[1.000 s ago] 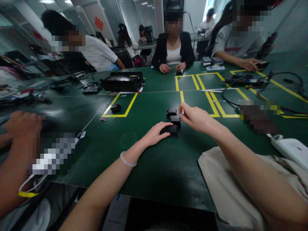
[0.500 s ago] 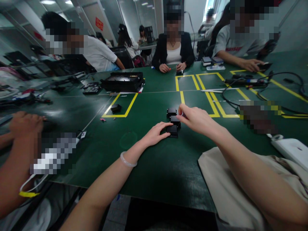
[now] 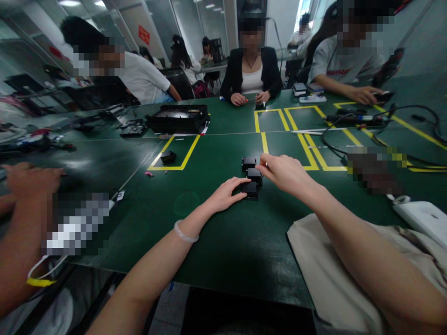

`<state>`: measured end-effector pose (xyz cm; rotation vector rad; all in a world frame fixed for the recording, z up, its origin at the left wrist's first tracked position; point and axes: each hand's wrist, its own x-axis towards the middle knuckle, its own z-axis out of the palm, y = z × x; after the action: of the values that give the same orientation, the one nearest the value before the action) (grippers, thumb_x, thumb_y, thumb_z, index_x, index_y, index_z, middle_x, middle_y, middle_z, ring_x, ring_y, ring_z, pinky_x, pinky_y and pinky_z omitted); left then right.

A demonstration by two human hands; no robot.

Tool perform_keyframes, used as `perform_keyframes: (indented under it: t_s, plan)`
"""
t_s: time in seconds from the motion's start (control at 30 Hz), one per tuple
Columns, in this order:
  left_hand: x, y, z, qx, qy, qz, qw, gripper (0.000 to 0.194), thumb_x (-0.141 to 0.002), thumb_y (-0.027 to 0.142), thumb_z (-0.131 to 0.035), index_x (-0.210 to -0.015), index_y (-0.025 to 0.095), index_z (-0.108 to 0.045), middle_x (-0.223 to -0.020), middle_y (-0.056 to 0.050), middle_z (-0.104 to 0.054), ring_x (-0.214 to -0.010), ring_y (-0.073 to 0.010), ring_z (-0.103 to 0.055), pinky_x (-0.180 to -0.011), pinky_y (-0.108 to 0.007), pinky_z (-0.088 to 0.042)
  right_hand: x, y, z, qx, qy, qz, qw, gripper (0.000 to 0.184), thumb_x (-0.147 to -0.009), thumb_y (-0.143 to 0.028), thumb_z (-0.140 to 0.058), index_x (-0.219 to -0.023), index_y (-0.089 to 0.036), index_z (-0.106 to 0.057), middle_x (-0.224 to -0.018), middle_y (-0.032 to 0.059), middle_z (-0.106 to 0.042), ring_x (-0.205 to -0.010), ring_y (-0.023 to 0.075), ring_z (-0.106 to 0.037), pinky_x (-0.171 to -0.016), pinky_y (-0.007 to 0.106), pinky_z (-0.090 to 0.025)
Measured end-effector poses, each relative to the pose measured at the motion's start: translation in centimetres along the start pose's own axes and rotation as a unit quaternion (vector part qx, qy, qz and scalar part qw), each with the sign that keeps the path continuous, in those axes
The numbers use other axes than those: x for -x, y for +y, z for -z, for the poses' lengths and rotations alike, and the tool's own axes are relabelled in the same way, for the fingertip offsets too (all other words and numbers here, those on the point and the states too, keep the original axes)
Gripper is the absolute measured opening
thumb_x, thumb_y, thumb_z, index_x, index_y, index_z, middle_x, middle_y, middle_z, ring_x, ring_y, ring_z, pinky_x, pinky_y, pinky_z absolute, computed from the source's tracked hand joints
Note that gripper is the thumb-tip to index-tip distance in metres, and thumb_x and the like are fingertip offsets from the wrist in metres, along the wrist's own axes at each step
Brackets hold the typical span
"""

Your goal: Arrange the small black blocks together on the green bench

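Note:
Three small black box-shaped parts stand in a short row before me: a far black block (image 3: pixel 249 163), a middle black block (image 3: pixel 254 175) and a near black block (image 3: pixel 249 189). With thumb and forefinger, my left hand (image 3: pixel 223 194) holds the near block from its left side, the forefingertip reaching the edge of the middle one. My right hand (image 3: pixel 284 171) is curled, its fingertips pinched together at the right side of the middle block. Whatever lies in that pinch is too small to make out.
On the green table (image 3: pixel 209 251), a lone black block (image 3: pixel 168 157) sits inside yellow tape at left. Beyond it stands a black tray (image 3: pixel 178 118). Cables (image 3: pixel 335 144), a white power bank (image 3: pixel 424 216) and beige cloth (image 3: pixel 303 242) lie right. A co-worker's hand (image 3: pixel 33 181) is at left.
My right hand has dipped slightly, fingertips still beside the middle block. The left hand and the blocks stay in place. A co-worker's hand at left has shifted a little left.

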<state>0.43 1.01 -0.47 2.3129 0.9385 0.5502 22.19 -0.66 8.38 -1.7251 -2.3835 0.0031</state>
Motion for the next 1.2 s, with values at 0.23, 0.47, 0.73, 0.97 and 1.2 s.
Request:
perform_keyframes:
  t_s: [0.23, 0.47, 0.73, 0.97, 1.2]
  plan:
    - [0.0, -0.01, -0.03, -0.007, 0.001, 0.001, 1.0, 0.044, -0.091, 0.033, -0.053, -0.134, 0.027, -0.046, -0.12, -0.006, -0.055, -0.11, -0.0224, -0.051, -0.094, -0.035, -0.041, 0.17, 0.1, 0.15, -0.027, 0.005, 0.011, 1.0, 0.022, -0.093, -0.032, -0.036, -0.108, -0.022, -0.048, -0.082, 0.0045, -0.067, -0.067, 0.0192, -0.058, -0.052, 0.027, -0.025]
    - [0.03, 0.16, 0.09, -0.007, 0.003, 0.0, 1.0, 0.044, -0.091, 0.034, -0.053, -0.134, 0.027, -0.046, -0.119, -0.006, -0.055, -0.108, -0.0225, -0.052, -0.094, -0.035, -0.042, 0.11, -0.04, 0.04, 0.014, 0.003, -0.002, 1.0, 0.023, -0.094, -0.036, -0.035, -0.1, -0.022, -0.052, -0.081, 0.0063, -0.067, -0.069, 0.0207, -0.06, -0.052, 0.028, -0.024]
    - [0.05, 0.16, 0.07, -0.003, 0.0, 0.004, 1.0, 0.044, -0.091, 0.032, -0.052, -0.134, 0.027, -0.045, -0.122, -0.006, -0.054, -0.111, -0.0234, -0.051, -0.095, -0.037, -0.041, 0.22, -0.16, 0.3, -0.011, -0.006, 0.014, 1.0, 0.021, -0.093, -0.038, -0.039, -0.101, -0.022, -0.05, -0.083, 0.0052, -0.067, -0.071, 0.0201, -0.06, -0.052, 0.027, -0.025]
    - [0.0, 0.08, 0.02, -0.006, 0.002, -0.001, 1.0, 0.044, -0.091, 0.032, -0.053, -0.134, 0.027, -0.046, -0.123, -0.006, -0.054, -0.11, -0.0224, -0.051, -0.095, -0.034, -0.041, 0.27, -0.29, 0.18, -0.01, -0.002, 0.031, 0.999, 0.02, -0.094, -0.032, -0.036, -0.106, -0.022, -0.049, -0.083, 0.0053, -0.067, -0.07, 0.0204, -0.061, -0.051, 0.027, -0.023]
    - [-0.01, 0.09, 0.03, -0.009, 0.002, 0.001, 1.0, 0.044, -0.091, 0.032, -0.053, -0.134, 0.027, -0.046, -0.123, -0.007, -0.055, -0.11, -0.023, -0.051, -0.095, -0.036, -0.041, 0.09, -0.14, -0.14, 0.01, 0.008, 0.0, 1.0, 0.025, -0.094, -0.04, -0.035, -0.097, -0.021, -0.052, -0.079, 0.0059, -0.067, -0.069, 0.0212, -0.061, -0.051, 0.027, -0.022]
